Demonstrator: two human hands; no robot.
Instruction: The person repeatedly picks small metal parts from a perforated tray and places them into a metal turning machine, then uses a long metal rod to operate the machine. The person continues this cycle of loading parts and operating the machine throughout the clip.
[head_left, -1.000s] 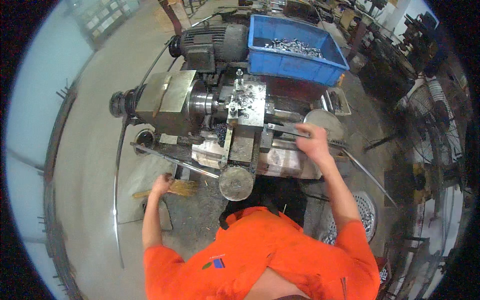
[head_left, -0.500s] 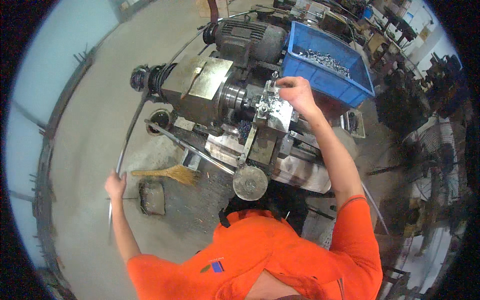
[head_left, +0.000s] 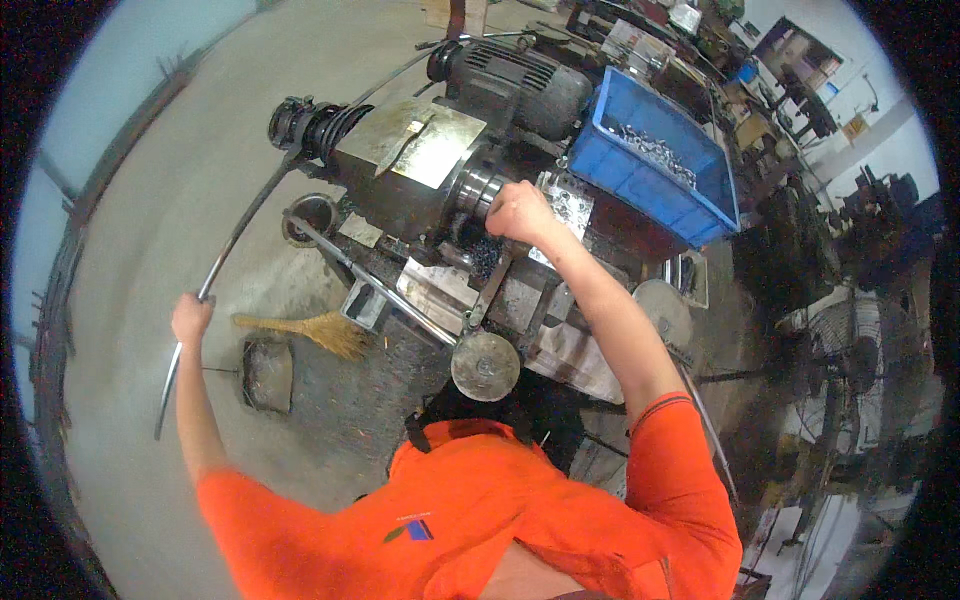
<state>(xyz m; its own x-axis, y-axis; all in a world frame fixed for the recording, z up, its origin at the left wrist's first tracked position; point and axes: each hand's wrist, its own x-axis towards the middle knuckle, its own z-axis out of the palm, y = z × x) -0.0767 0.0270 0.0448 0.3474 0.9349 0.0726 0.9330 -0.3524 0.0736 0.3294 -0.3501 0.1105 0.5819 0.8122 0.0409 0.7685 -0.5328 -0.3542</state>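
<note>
My left hand is wrapped round a long metal rod, low down on it. The rod curves up to the left end of a small lathe. At the lathe's middle my right hand is closed, its fingers curled in front of the shiny round chuck. Whatever those fingers hold is hidden behind the hand. Just right of the hand lies the tool slide, strewn with bright metal bits. A thin metal piece rests on the headstock's plate.
Behind the lathe sit a dark motor and a blue crate holding many small metal parts. Close to my body is a round metal disc, with a slanting bar reaching it. A straw broom and a dustpan lie on the floor.
My right hand has moved left from the tool slide to the chuck, its fingers now curled. My left hand stays on the rod, which sits lower and farther left in view.
</note>
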